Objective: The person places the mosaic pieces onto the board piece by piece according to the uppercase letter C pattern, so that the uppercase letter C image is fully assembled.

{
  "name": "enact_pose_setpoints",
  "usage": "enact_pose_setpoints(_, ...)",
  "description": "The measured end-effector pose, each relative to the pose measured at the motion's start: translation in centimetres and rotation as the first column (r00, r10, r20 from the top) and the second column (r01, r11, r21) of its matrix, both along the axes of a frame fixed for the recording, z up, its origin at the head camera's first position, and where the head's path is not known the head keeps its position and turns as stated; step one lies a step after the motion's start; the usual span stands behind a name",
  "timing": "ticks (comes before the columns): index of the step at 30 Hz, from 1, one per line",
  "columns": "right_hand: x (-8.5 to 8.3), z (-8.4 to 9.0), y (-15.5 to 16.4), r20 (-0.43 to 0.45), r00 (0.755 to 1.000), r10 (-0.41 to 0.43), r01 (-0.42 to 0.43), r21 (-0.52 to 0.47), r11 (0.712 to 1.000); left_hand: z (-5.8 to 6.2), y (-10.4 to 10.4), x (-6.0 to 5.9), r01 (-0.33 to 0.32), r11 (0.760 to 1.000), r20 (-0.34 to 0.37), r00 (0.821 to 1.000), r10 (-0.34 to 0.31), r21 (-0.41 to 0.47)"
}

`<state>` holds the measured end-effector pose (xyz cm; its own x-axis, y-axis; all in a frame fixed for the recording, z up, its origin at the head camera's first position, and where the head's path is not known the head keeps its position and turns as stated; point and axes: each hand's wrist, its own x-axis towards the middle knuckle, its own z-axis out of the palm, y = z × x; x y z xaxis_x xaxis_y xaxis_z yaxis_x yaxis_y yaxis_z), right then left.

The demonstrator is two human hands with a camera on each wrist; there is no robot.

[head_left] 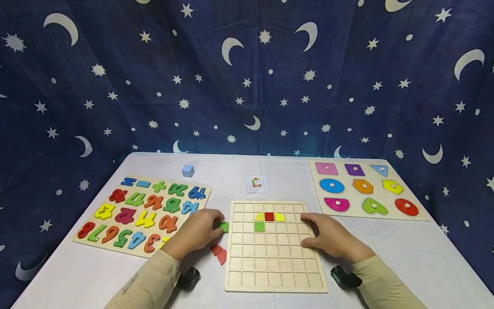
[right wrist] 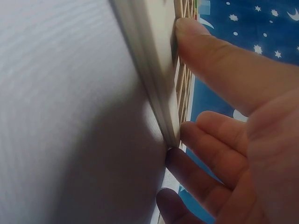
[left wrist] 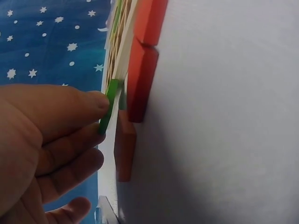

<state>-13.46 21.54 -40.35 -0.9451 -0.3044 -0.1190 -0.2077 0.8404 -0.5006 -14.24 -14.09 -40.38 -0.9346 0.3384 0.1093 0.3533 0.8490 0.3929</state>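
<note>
A wooden grid board (head_left: 275, 274) lies at the table's middle front. Its upper rows hold a yellow quarter piece, a red square (head_left: 269, 216), another yellow piece and a green square (head_left: 259, 227). My left hand (head_left: 202, 231) pinches a small green piece (head_left: 224, 226) (left wrist: 110, 105) just off the board's left edge. Red pieces (head_left: 219, 253) (left wrist: 140, 84) lie on the table below that hand. My right hand (head_left: 328, 236) rests on the board's right edge (right wrist: 159, 74), thumb on the side, fingers flat on the grid.
A number puzzle board (head_left: 139, 214) lies at the left, a shape peg puzzle (head_left: 366, 189) at the right. A blue cube (head_left: 188, 171) and a small pattern card (head_left: 256, 184) sit behind the grid board. A star-printed curtain (head_left: 247, 77) backs the table.
</note>
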Motion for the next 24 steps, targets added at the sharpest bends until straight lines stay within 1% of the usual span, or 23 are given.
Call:
enact_pose_setpoints(5, 0.0, 0.0, 0.0, -0.007, 1.0, 0.006, -0.006, 0.001, 1.0, 0.3, 0.1, -0.1, -0.002, 1.0, -0.013, 1.0, 0.002, -0.003)
enact_pose_setpoints(9, 0.0, 0.0, 0.0, -0.016, 1.0, 0.01, -0.01, 0.004, 1.0, 0.5, 0.2, 0.0, -0.003, 1.0, 0.007, 1.0, 0.003, 0.001)
enact_pose_setpoints(13, 0.0, 0.0, 0.1, -0.02, 1.0, 0.013, -0.013, 0.003, 1.0, 0.8, 0.6, 0.2, 0.008, 1.0, 0.02, 1.0, -0.009, 0.019)
enact_pose_setpoints(19, 0.0, -0.1, 0.1, -0.019, 1.0, 0.016, -0.016, 0.0, 1.0, 0.9, 1.3, 0.6, 0.053, 0.998, 0.036, 0.998, -0.055, 0.043)
enact_pose_setpoints(24, 0.0, -0.1, 0.2, -0.025, 0.999, 0.022, -0.022, 0.004, 1.0, 1.0, 2.0, 0.9, 0.093, 0.995, 0.042, 0.995, -0.094, 0.046)
